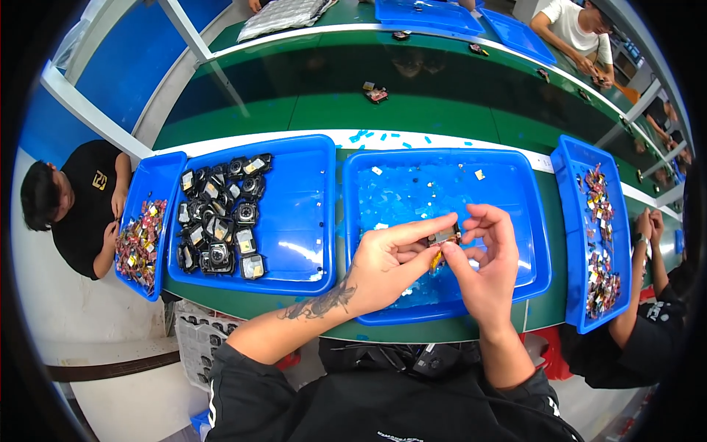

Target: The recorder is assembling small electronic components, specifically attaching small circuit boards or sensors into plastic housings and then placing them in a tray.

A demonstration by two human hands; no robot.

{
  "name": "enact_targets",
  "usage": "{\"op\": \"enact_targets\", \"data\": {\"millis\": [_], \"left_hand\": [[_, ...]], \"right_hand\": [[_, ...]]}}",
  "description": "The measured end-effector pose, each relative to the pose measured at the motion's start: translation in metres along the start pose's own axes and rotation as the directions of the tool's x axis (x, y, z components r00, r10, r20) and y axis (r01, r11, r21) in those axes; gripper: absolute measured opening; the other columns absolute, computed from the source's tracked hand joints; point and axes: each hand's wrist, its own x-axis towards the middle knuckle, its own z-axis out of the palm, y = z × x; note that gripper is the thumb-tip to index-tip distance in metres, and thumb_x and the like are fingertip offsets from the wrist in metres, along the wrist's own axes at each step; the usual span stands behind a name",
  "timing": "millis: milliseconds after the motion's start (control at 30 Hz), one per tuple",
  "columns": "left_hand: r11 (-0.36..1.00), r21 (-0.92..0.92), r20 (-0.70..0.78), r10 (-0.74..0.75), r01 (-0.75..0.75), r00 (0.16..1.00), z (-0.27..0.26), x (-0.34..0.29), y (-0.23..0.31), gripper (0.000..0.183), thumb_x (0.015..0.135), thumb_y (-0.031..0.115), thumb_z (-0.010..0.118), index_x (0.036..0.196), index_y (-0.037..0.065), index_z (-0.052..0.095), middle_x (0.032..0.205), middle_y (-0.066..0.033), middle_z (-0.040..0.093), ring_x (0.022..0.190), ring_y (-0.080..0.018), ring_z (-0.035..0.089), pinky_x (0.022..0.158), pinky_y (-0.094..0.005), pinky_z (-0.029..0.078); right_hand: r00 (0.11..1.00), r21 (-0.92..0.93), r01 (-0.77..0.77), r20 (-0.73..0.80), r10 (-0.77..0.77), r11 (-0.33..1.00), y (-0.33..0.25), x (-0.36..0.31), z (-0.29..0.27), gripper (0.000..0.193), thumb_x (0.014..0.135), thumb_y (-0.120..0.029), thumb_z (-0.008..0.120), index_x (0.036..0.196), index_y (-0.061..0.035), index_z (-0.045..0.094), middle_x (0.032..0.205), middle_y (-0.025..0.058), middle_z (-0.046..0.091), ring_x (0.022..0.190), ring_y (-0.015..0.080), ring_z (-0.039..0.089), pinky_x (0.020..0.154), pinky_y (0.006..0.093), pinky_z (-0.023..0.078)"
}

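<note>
Over a blue tray (524,214), both my hands meet around a small dark electronic module (444,236) with a yellow ribbon-like piece (436,261) hanging under it. My left hand (387,261) pinches the module between thumb and fingers from the left. From the right, my right hand (487,269) has its thumb against the module's lower edge and its fingers curled beside it. My fingertips hide part of the module. Blue film scraps (398,193) and a few small pale pieces lie scattered over the tray's floor.
To the left, a second blue tray (294,214) holds several black camera-like units (219,256). Outer trays on the left (171,168) and right (571,221) contain heaps of small coloured parts. Beyond runs a green belt (324,110) carrying a small assembly (376,95). Co-workers sit at both sides.
</note>
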Motion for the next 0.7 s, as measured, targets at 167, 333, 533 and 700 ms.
{"op": "enact_targets", "data": {"millis": [167,333,533,700], "left_hand": [[0.999,-0.025,-0.111,0.029,-0.032,0.993,0.009,-0.002,-0.002,0.053,0.092,-0.006,0.054,0.143,0.006,0.044,0.118,-0.0143,0.064,0.100,-0.0138,0.065,0.085,-0.0255,0.054],[0.887,0.407,-0.245,0.335,-0.217,0.910,-0.005,-0.008,0.022,0.047,0.085,-0.005,0.063,0.131,0.000,0.053,0.116,-0.0199,0.064,0.089,-0.0201,0.070,0.076,-0.0305,0.057],[0.344,0.380,0.291,0.837,-0.859,0.464,0.005,-0.070,0.170,0.015,0.085,0.007,0.059,0.099,0.004,0.060,0.086,-0.0102,0.067,0.070,-0.0235,0.065,0.057,-0.0316,0.053],[0.267,0.788,0.044,0.874,-0.554,0.484,0.051,-0.093,0.213,0.015,0.093,0.024,0.056,0.102,0.012,0.051,0.087,-0.0049,0.061,0.064,-0.0223,0.059,0.053,-0.0295,0.048]], "right_hand": [[0.982,0.120,-0.142,0.145,0.124,0.983,0.001,0.003,-0.002,0.043,0.082,0.004,0.069,0.121,-0.0032,0.052,0.092,0.0015,0.056,0.087,0.0080,0.056,0.069,0.0200,0.050],[0.964,-0.039,0.048,0.263,-0.036,0.998,0.011,0.081,-0.022,0.046,0.079,0.004,0.070,0.120,-0.0020,0.052,0.082,0.0027,0.061,0.077,0.0091,0.059,0.067,0.0217,0.048],[0.941,-0.219,-0.329,0.004,0.338,0.919,0.068,0.254,-0.074,0.047,0.070,0.000,0.076,0.112,0.0040,0.055,0.077,0.0100,0.064,0.067,0.0139,0.060,0.061,0.0250,0.047],[0.957,-0.613,-0.289,-0.178,0.228,0.735,0.153,0.298,-0.099,0.052,0.061,-0.009,0.085,0.106,0.0042,0.063,0.089,0.0152,0.069,0.073,0.0230,0.067,0.058,0.0334,0.051]]}}
